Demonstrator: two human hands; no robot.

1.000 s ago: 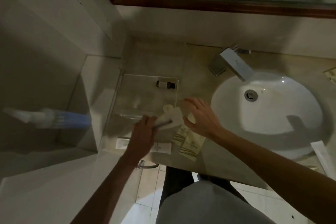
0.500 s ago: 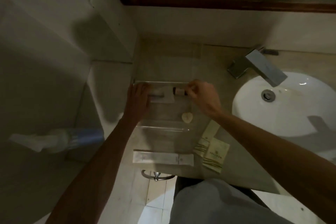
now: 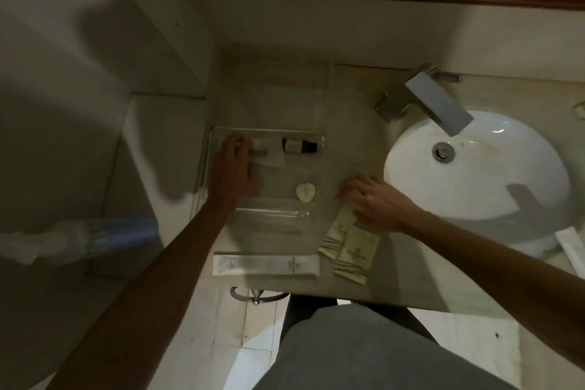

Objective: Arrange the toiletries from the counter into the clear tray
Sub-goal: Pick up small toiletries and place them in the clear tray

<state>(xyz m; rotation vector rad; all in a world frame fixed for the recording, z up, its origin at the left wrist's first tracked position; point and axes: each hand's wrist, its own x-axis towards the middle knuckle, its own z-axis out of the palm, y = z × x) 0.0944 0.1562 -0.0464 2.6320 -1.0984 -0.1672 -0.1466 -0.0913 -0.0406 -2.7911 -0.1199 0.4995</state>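
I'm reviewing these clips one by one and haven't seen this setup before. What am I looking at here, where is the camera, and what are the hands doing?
There is no machine: a person wears one wide-angle camera on the head, looking down at a bathroom counter beside a white sink.

The left hand is inside the clear tray, fingers on a small white packet. A small dark-capped bottle and a pale heart-shaped piece also lie in the tray.

The right hand rests on the pale sachets on the counter, right of the tray; whether it grips one is unclear. A long white packet lies at the near edge.
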